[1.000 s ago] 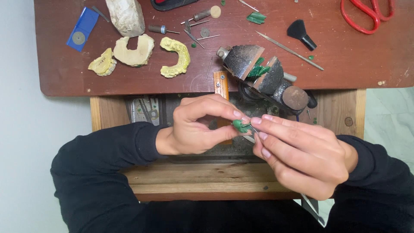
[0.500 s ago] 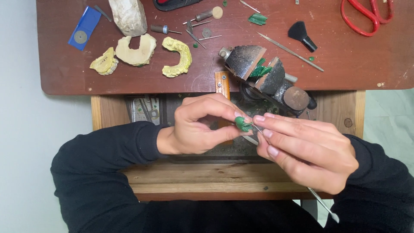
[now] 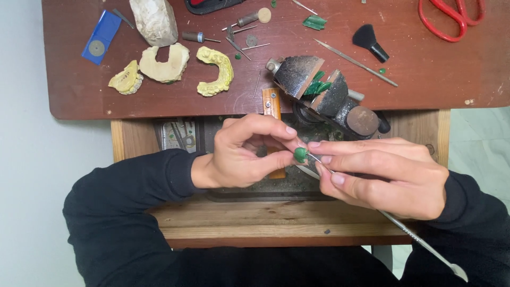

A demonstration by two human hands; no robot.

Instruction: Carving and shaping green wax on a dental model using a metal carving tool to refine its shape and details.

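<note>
A flat blue rectangular packet [image 3: 101, 36] lies tilted at the far left of the dark red-brown worktop [image 3: 451, 74], a round grey disc showing on its face; just right of it stands a pale stone block [image 3: 155, 20]. No labels, signs or screens show.

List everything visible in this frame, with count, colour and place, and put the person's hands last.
green wax piece: 1, green, pinched between both hands over the open drawer
metal carving tool: 1, silver, in the right hand, tip at the wax piece
dental casts: 3, yellow and cream, left on the desk
white stone block: 1, off-white, top left
blue card with disc: 1, blue, far left
bench vise: 1, dark, desk front edge, green wax in it
scissors: 1, red, top right
small brush: 1, black, right of centre
wooden drawer: 1, pale wood, open under the desk
left hand: 1, grip on the wax piece
right hand: 1, holds the tool
</note>
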